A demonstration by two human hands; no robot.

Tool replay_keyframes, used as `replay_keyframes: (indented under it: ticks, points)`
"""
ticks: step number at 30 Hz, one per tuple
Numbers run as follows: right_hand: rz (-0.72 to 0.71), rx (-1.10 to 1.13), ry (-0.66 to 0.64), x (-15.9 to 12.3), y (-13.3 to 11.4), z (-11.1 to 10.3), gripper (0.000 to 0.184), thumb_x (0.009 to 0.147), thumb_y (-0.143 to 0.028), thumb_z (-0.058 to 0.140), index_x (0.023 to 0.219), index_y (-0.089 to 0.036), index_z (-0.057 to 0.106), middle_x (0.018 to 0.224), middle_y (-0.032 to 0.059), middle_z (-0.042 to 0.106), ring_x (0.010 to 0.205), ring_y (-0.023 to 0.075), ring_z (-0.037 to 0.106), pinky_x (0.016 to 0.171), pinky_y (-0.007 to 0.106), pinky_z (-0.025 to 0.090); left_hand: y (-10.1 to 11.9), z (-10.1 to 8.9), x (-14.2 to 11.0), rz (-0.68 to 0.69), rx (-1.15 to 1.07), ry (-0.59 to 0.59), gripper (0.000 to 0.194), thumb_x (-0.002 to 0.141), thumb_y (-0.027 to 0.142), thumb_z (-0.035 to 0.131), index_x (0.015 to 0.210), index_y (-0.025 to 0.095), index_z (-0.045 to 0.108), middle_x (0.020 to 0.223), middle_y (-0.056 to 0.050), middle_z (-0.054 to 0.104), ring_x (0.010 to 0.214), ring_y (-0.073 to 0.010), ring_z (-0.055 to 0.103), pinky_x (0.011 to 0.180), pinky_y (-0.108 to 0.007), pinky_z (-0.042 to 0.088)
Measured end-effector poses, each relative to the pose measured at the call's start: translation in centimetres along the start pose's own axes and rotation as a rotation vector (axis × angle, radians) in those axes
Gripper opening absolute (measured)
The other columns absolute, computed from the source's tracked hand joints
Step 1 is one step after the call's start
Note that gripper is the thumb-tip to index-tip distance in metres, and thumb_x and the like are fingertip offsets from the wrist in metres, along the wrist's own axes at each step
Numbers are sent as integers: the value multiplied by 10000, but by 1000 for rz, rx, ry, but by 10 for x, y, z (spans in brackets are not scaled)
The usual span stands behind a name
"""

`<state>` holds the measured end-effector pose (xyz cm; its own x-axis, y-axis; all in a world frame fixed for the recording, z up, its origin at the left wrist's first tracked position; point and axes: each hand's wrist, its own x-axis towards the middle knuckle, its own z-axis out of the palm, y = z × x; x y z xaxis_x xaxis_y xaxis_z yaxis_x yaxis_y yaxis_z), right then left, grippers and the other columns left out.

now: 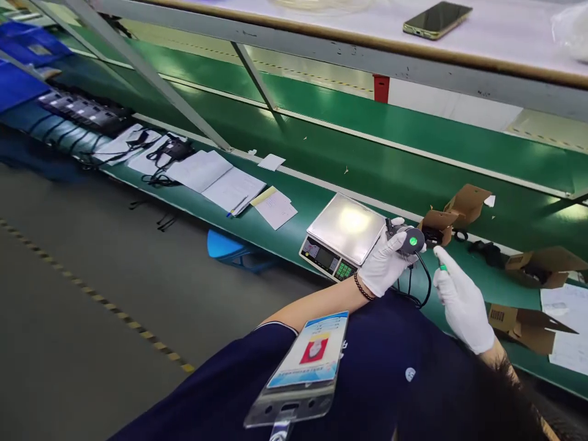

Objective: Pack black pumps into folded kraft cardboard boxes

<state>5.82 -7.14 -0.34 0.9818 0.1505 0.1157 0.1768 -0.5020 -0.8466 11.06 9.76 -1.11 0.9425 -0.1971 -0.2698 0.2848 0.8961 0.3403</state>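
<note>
My left hand (384, 264), in a white glove, is closed around a black corded device (406, 244). The device has a round end, with a bright green round label (413, 241) on its face. Its black cable (429, 286) loops down beside my wrist. Just to the right, my gloved right hand (463, 303) is closed, with a small green piece (443, 267) pinched between thumb and forefinger. The two hands are apart. A weighing scale (348, 228) with a shiny metal plate lies left of the device, close to my left hand.
Opened cardboard boxes (436, 226) stand on the green bench to the right, some holding black parts. An open notebook (218, 177), papers and black corded adapters (169, 150) lie leftward. A blue stool (225, 246) is below the edge. Overhead, a shelf bears a phone (437, 20).
</note>
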Motion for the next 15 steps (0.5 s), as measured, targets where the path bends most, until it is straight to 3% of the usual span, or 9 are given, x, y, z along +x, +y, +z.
replay_keyframes:
  ticks: [4,15]
  points:
    - [-104,-164,12,-5,-6,0,444,1015,-345,442,1439,-256,543,1051,74,676,937,205,645,820,339,552,-4,0,-1,46,133,-48,562,665,308,901,1126,261,583,1076,-13,644,884,-168,674,739,-288,548]
    - [-208,-292,14,3,-9,-8,444,1027,-271,399,1449,-228,529,1030,76,679,896,190,656,741,286,541,-10,4,-4,78,209,-101,605,664,341,902,1158,271,559,1100,-32,632,982,-178,641,754,-274,544]
